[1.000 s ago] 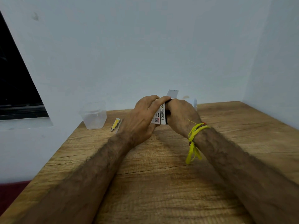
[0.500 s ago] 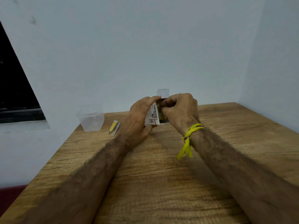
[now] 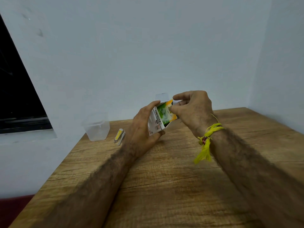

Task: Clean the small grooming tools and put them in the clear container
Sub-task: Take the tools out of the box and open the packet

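left hand: I see it wrapped round a small white cardboard box with a green and orange printed face, held just off the wooden table, thumb on the top edge, fingers underneath.
right hand: thumb and forefinger pinched at the box's upper right edge, where a clear plastic flap stands up; other fingers loosely spread. I can't tell whether it has hold of anything from inside, too small at this range.
tools: yellow-and-steel nail clipper flat on the table with a thin metal tool touching its right side. Both lie to the left of the hands, just beside the left wrist.
long axis: both tools run roughly away from me, far ends tipped slightly right.
clear plastic tub: upright, open, just left of the clipper at the table's back-left edge, looks empty.
nearer hand: left, clearly; right would have to cross over the box.
my read: box goes down first, then left hand takes the clipper.
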